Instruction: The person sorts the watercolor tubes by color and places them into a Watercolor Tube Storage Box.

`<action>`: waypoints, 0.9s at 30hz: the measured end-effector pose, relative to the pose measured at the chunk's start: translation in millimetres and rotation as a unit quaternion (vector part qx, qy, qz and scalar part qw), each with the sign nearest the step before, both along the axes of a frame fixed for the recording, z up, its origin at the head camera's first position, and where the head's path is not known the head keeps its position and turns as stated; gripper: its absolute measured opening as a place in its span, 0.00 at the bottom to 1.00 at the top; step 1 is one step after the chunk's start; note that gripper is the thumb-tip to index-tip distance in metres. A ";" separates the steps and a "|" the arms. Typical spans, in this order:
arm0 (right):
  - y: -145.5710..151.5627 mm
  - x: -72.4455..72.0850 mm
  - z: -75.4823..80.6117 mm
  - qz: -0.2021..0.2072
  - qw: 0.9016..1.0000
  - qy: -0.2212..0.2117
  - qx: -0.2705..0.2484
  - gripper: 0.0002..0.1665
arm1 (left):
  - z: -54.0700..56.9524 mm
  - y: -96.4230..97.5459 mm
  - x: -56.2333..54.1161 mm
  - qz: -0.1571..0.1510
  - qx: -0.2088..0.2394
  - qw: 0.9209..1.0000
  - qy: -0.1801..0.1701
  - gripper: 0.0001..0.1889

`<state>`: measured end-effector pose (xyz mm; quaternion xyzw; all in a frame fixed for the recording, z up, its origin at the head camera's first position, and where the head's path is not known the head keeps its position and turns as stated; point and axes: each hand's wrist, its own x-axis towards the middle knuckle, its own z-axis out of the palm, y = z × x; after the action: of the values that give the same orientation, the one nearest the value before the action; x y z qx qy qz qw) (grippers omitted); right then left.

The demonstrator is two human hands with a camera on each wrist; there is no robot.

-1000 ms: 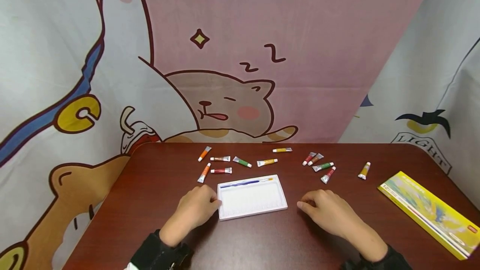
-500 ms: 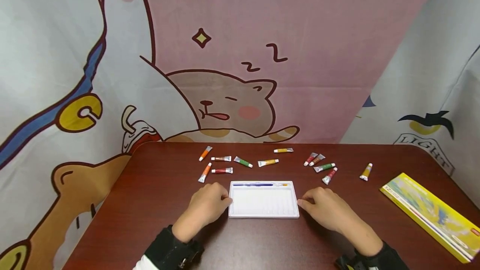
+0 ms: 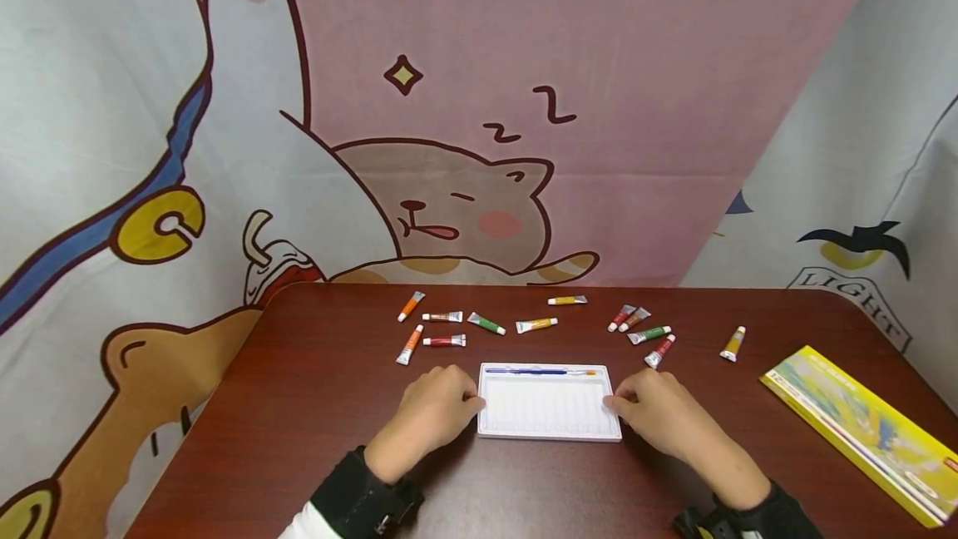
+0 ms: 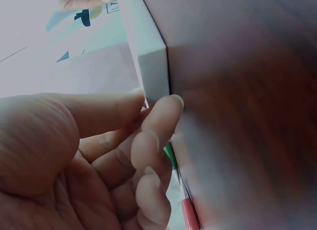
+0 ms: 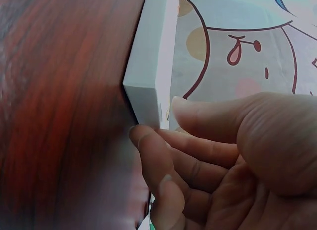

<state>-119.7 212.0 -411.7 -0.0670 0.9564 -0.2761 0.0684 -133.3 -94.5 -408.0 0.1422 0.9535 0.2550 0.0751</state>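
White shallow rectangular plastic tray (image 3: 542,416), on the glossy red-brown table (image 3: 524,493): left hand (image 3: 437,407) pinches its left end, right hand (image 3: 662,410) its right, both nearly closed. Now shifted rightward and squared, it is controlled from both ends.

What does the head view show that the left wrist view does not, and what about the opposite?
Only the head view shows the blue-handled paintbrush inside the white tray and the yellow box at the right.

Only the left wrist view shows the palm of the left hand and the tray's outer end wall.

Both share the tray, left hand, right hand, reddish-brown table, printed cloth, plus a green paint tube and a red paint tube.
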 end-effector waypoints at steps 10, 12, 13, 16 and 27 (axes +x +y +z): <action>6.2 -1.7 1.3 -0.022 0.999 -0.035 0.008 0.16 | -1.6 4.4 0.2 -0.023 0.012 1.000 0.016 0.21; 6.8 -2.3 1.3 -0.024 0.999 -0.037 0.007 0.15 | -2.5 4.2 -0.3 -0.027 0.013 0.999 0.018 0.18; 7.0 -2.3 1.7 -0.026 0.999 -0.039 0.008 0.15 | -2.6 4.2 -0.5 -0.029 0.015 0.999 0.018 0.17; 7.6 -2.5 2.4 -0.030 0.999 -0.044 0.010 0.14 | -2.8 3.8 -0.8 -0.033 0.019 0.999 0.016 0.12; 6.1 -2.7 4.2 -0.039 0.997 -0.058 0.018 0.14 | 0.4 -1.6 -4.4 -0.030 0.013 0.999 0.008 0.09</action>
<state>-122.4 218.1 -407.5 -0.0119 0.9576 -0.2642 0.1139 -137.7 -96.1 -407.6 0.1733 0.9461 0.2635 0.0732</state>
